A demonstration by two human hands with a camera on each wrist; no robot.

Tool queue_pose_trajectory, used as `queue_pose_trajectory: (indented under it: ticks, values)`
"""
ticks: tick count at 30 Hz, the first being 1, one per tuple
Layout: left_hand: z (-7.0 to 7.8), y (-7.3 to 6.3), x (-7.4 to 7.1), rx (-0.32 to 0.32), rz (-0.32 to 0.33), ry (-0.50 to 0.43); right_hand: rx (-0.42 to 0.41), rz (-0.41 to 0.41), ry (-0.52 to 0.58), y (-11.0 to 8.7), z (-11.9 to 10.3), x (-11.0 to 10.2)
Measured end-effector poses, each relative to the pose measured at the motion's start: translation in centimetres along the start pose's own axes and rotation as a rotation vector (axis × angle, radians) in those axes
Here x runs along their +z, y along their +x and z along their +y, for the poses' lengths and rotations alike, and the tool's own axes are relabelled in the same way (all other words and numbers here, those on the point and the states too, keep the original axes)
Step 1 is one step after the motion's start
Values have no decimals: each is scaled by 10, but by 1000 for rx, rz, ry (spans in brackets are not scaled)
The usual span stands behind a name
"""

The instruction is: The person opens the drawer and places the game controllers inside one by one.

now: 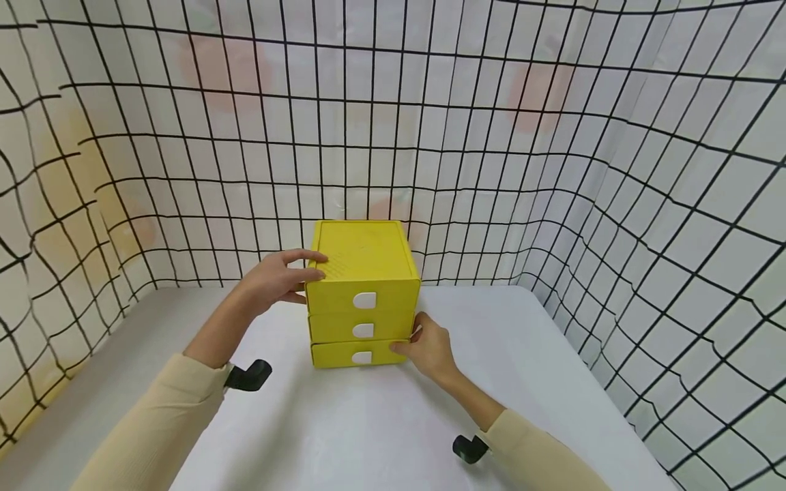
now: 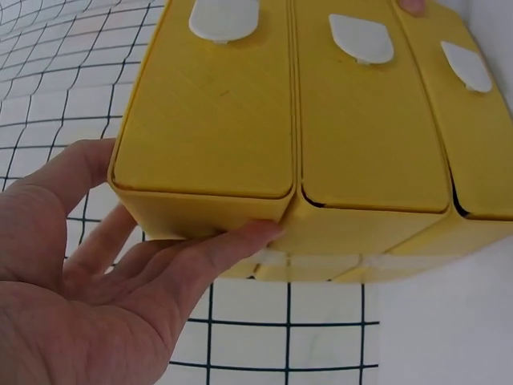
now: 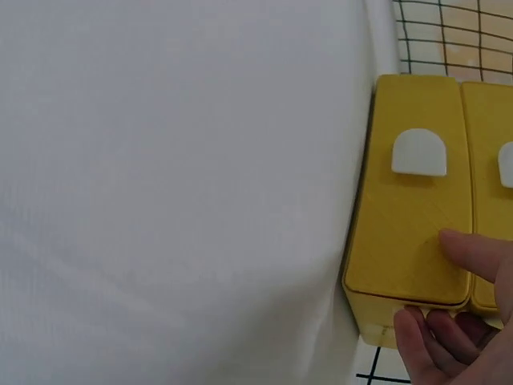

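A yellow drawer cabinet (image 1: 366, 254) stands upright with three stacked drawers, each with a white rounded pull tab (image 1: 364, 300). My left hand (image 1: 278, 278) holds its upper left edge, with some fingers over the top and others along the left side; the left wrist view shows this hand (image 2: 120, 277) spread around the corner by the top drawer (image 2: 204, 104). At the lower right my right hand (image 1: 432, 346) grips the cabinet. Its thumb rests on the front of the bottom drawer (image 3: 409, 233), and the other fingers curl behind the side edge. All drawers appear closed.
The cabinet stands on a white-covered table (image 1: 368, 423) near its back edge. Black netting (image 1: 393, 150) rises behind it and on both sides, in front of pale sheets. A black wrist device (image 1: 248, 376) sits by each sleeve.
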State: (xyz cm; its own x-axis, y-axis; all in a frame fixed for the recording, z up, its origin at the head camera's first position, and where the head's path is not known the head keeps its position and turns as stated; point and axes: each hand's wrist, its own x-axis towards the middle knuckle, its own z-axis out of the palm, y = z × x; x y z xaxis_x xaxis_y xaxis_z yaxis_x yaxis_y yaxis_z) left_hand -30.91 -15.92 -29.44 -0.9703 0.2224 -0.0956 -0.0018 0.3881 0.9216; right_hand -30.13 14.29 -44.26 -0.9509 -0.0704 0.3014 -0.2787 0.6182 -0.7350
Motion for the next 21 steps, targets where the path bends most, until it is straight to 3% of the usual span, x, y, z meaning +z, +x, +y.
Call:
queue_pose_trajectory:
  ticks: [21]
  values:
    - [5, 2, -5, -4, -44, -36, -58, -34, -22, 9, 8, 0]
